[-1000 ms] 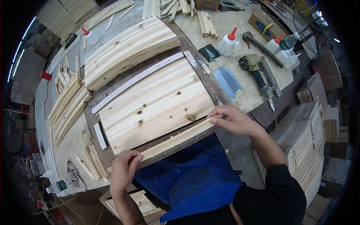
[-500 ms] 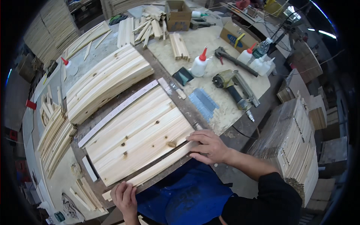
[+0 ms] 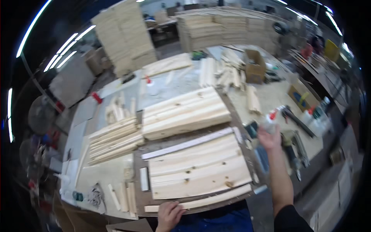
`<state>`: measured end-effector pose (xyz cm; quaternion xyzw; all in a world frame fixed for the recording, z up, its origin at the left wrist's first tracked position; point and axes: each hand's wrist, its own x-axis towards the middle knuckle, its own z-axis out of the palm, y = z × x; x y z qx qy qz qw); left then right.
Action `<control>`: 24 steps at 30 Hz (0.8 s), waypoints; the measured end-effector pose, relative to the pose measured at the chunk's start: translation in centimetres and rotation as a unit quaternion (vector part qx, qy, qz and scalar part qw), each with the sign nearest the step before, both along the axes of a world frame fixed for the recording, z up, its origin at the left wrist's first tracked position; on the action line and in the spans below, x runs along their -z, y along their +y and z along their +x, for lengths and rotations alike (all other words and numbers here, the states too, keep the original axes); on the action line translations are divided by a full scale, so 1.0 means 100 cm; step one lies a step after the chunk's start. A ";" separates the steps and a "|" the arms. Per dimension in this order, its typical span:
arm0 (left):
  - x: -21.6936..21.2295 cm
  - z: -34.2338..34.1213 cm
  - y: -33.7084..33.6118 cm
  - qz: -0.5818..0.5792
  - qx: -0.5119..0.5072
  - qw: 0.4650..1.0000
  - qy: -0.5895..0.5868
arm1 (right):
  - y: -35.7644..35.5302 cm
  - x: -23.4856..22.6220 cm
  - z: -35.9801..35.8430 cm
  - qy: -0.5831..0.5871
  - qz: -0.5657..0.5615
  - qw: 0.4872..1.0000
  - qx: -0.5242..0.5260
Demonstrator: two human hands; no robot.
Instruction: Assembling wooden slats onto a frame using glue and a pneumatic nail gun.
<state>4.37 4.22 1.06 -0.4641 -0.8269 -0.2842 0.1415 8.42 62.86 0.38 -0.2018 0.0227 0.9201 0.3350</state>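
Observation:
My left hand [image 3: 170,215] rests at the near edge of the bench, its curled fingers on a narrow, slightly curved wooden strip [image 3: 216,200]. Just beyond that strip lies a pale, knotty panel of joined boards [image 3: 201,166], with a thin gap between the two. Out to the right, my right hand [image 3: 269,138] is closed around a white squeeze bottle [image 3: 269,123] with a red tip; motion blurs it somewhat. A long whitish guide strip [image 3: 189,143] runs along the panel's far edge, and a short white block [image 3: 144,178] sits by its left side.
Behind the panel stands a stack of curved panels [image 3: 185,112]; bundled wooden strips [image 3: 114,141] lie to the left. A nail gun [image 3: 291,149], a black-handled tool [image 3: 299,123] and a cardboard box [image 3: 303,94] are on the right. Another open box [image 3: 254,67] stands farther back.
My right hand has left the strip's right end and reached out to the bottle, gripping it. My left hand stays at the strip's left end. The view has tilted up and turned left.

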 end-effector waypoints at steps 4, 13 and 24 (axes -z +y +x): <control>0.009 0.005 -0.009 0.000 -0.017 1.000 0.019 | 0.053 0.055 -0.005 0.061 -0.071 0.995 0.017; -0.020 -0.002 0.005 0.047 -0.030 0.998 0.038 | 0.113 0.086 -0.012 -0.032 0.022 0.999 0.038; -0.038 -0.023 -0.044 0.020 -0.258 0.965 -0.032 | -0.070 -0.067 0.043 -0.011 0.378 0.923 -0.070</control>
